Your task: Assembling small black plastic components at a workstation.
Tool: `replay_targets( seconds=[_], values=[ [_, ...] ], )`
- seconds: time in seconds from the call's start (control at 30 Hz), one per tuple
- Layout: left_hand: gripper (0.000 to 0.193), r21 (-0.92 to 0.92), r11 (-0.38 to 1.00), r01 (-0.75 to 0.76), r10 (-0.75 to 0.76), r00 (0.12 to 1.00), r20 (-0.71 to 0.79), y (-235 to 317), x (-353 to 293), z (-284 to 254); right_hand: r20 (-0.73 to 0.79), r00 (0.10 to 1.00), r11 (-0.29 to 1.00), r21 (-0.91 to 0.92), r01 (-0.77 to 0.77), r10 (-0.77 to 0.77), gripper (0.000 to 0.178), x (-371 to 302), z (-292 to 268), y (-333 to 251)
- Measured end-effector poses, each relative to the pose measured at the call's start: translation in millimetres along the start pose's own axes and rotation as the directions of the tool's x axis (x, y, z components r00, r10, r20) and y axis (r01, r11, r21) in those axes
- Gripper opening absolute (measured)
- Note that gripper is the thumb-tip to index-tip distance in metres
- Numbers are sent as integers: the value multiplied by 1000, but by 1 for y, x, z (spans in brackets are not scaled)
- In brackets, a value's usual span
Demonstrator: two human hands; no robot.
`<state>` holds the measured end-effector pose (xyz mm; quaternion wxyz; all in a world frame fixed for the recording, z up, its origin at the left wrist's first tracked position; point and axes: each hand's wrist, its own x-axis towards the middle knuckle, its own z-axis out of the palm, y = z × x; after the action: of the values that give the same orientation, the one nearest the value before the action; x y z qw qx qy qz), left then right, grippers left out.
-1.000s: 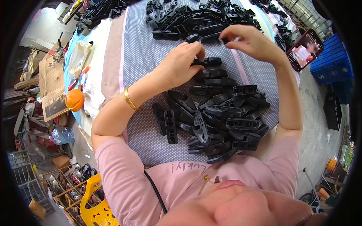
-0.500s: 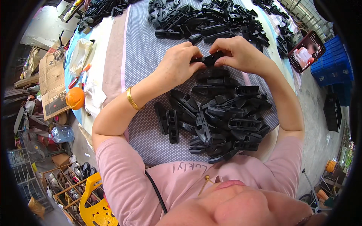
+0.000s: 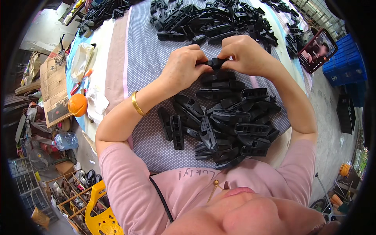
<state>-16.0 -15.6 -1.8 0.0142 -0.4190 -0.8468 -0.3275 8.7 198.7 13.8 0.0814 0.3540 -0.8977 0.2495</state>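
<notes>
Between my two hands is a small black plastic part (image 3: 215, 62), pinched at both ends over the table. My left hand (image 3: 185, 64), on the arm with a gold bangle, grips its left end between thumb and fingers. The thumb and curled fingers of my right hand (image 3: 243, 55) close on its right end. Much of the part is hidden by the fingers. Just below my hands lies a near pile of black slotted plastic parts (image 3: 231, 117). Beyond them is a far, larger pile of similar parts (image 3: 211, 21).
A dotted grey cloth (image 3: 147, 51) covers the table. At the left edge are an orange round object (image 3: 77, 105) and a white plastic bag (image 3: 82, 58). A phone (image 3: 318, 51) stands at the right edge, near blue crates (image 3: 344, 62). A yellow chair (image 3: 100, 213) is at lower left.
Both hands stay closed on the black part, and my right-hand fingers have shifted slightly along it. The whole view has moved a little. The picture on the phone screen differs.
</notes>
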Motion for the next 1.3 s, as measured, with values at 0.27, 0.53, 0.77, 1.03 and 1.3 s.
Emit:
replay_targets(
  seconds=[0.27, 0.53, 0.77, 1.03, 1.3],
  values=[
    [22, -123, 992, 12, 21, 964, 266, 3, 7, -20, 214, 969, 904, 378, -200, 125, 15, -3, -17, 17],
    [50, 210, 977, -41, 58, 996, -72, -33, 12, -29, -181, 966, 947, -232, -223, 183, 34, -17, -23, 55],
    [38, -263, 917, 298, -247, 946, 208, -3, 5, -22, -59, 913, 873, -276, -403, 403, 32, -9, -20, 43],
    [25, 312, 925, -218, 266, 956, -121, -26, 8, -15, -357, 920, 905, -319, -283, 161, 32, -10, -12, 42],
    [26, 88, 993, -82, 86, 995, -51, -12, 4, 1, -163, 986, 990, -124, -67, 46, 24, -1, 14, -1]
  ],
)
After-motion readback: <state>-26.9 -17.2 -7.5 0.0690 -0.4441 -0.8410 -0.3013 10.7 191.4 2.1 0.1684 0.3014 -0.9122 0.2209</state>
